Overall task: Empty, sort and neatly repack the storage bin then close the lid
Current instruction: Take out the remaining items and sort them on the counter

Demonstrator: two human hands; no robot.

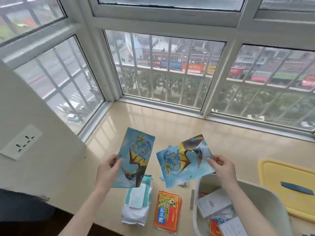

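Left grip (107,169) is pinching one blue card (136,157), right grip (223,169) a fan of cards (184,160). I am probably sorting; next they are needing one tidy pile beside the bin (265,201) under my right forearm.

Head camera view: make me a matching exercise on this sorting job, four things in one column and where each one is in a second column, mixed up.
Things
1. single blue card
2. fan of blue cards
3. orange packets
4. yellow lid

Places
A. lying on the sill at the far right
B. held in the left hand
C. flat on the sill, just left of the white bin
D. held in the right hand

Pairs: 1-B, 2-D, 3-C, 4-A
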